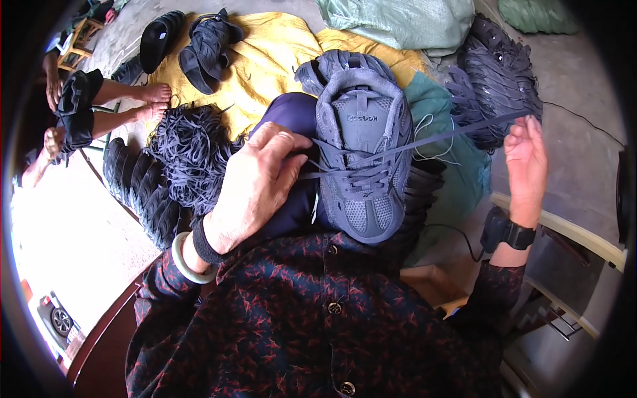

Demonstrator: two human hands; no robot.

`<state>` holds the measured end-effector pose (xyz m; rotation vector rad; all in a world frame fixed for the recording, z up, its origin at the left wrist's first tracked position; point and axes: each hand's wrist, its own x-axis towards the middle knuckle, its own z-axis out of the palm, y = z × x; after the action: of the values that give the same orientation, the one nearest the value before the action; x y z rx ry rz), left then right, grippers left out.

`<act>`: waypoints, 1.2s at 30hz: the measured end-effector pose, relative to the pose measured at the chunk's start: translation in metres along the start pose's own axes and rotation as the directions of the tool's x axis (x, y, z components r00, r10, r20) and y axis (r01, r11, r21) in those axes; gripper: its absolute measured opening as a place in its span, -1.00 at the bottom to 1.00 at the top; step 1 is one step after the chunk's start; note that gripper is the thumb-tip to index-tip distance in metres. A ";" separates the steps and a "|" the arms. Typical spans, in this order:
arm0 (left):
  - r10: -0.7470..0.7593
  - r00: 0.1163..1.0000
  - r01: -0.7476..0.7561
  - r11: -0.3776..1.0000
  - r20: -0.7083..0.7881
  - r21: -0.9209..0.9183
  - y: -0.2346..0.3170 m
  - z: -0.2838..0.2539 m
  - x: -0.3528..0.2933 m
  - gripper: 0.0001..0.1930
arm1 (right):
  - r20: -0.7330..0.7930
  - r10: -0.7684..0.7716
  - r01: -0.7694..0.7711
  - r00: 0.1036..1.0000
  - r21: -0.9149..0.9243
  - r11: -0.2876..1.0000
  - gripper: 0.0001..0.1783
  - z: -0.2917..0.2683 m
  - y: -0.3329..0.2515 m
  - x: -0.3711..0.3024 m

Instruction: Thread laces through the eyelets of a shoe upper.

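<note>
On my lap rests a dark grey shoe upper (pixel 361 123), toe toward me, its mesh front and padded collar facing up. A flat grey shoelace (pixel 441 136) runs through its lower eyelets. My right hand (pixel 526 156), out to the right, pinches one lace end and holds it stretched taut. Beside the shoe's left edge, my left hand (pixel 262 172) has thumb and fingers closed on the lace where it leaves the eyelets. The upper eyelets near the tongue show no lace across them.
A heap of loose laces (pixel 189 156) lies at left, with stacked dark uppers (pixel 136 192) nearby. More bundled uppers (pixel 497 79) sit at far right. Yellow sheeting (pixel 265 46) and a pale green sack (pixel 405 23) cover the floor ahead. Another person's hands (pixel 53 142) hold dark pieces at far left.
</note>
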<state>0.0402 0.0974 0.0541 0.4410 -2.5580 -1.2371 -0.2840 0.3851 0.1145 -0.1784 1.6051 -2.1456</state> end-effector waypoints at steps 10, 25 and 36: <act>-0.043 0.992 0.056 0.993 0.119 -0.105 0.012 0.009 -0.012 -0.84 | 0.406 0.024 -0.232 0.914 0.474 0.849 -0.68 0.010 0.040 0.012; -0.121 0.928 0.211 0.950 0.354 -0.229 -0.009 -0.020 0.003 -0.90 | -0.127 -0.304 0.227 0.944 -0.417 0.880 -0.62 -0.043 -0.028 0.076; 0.080 0.908 0.071 0.938 0.411 -0.339 0.009 -0.011 0.020 -0.59 | -0.204 -0.526 0.273 0.826 -0.672 0.689 -0.54 -0.343 -0.193 0.155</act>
<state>0.0247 0.0877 0.0695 0.0940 -2.5714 -1.9178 -0.6000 0.6626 0.1620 -0.3709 2.7151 -1.9268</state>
